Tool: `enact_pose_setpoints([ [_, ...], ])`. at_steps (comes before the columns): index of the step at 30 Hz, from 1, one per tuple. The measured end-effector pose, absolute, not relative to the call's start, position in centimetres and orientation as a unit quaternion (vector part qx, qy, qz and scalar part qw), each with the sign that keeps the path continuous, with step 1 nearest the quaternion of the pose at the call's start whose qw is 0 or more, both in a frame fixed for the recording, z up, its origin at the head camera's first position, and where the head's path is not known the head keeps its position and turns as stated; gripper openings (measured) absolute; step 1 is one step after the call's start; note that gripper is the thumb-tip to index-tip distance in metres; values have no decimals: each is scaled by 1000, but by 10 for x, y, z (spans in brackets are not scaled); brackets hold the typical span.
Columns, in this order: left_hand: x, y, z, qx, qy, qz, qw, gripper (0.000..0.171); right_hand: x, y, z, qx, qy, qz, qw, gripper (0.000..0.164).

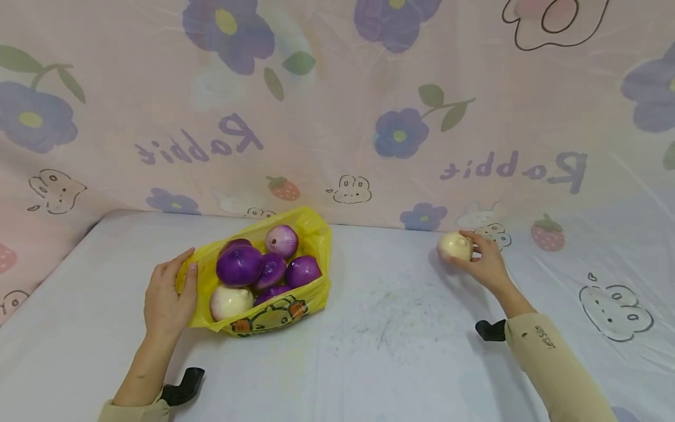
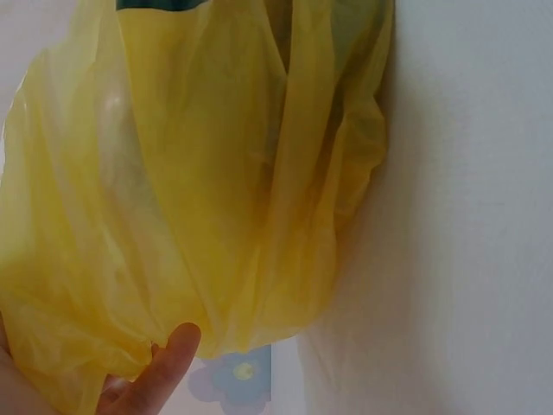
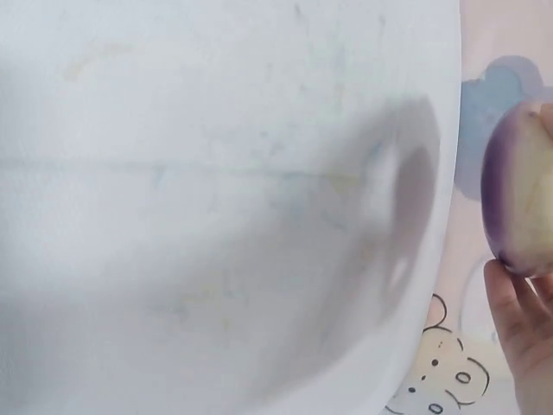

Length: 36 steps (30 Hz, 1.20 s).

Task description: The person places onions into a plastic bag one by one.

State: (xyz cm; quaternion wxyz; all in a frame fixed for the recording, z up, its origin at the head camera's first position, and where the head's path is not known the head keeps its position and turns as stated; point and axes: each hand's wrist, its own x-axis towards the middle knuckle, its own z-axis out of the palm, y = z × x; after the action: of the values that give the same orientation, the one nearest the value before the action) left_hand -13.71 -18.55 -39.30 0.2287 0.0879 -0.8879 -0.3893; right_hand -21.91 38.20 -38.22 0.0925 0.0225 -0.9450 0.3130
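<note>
A yellow plastic bag (image 1: 317,293) with a printed cartoon lies on its base at the left, its mouth facing up. Several purple onions (image 1: 239,265) and one pale onion (image 1: 231,302) are inside it. My left hand (image 1: 167,299) pinches the bag's left edge; the left wrist view shows a thumb (image 2: 173,359) against the crinkled plastic. Over at the right, near the back of the table, my right hand (image 1: 489,266) holds another onion (image 1: 453,246) between thumb and fingers. That onion looks pale from the head, with a purple side in the right wrist view.
The white table (image 1: 390,316) has dark scuff marks in its middle. Behind it hangs a pink curtain (image 1: 337,117) printed with flowers, rabbits and strawberries. A black wrist mount (image 1: 183,387) sits at the left wrist and another black mount (image 1: 490,331) at the right.
</note>
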Motion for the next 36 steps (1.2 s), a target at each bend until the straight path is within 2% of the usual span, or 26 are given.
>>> enact_pose_setpoints([
  [36, -135, -186, -391, 90, -889, -390, 222, 38, -227, 329, -377, 91, -931, 347, 75, 72],
])
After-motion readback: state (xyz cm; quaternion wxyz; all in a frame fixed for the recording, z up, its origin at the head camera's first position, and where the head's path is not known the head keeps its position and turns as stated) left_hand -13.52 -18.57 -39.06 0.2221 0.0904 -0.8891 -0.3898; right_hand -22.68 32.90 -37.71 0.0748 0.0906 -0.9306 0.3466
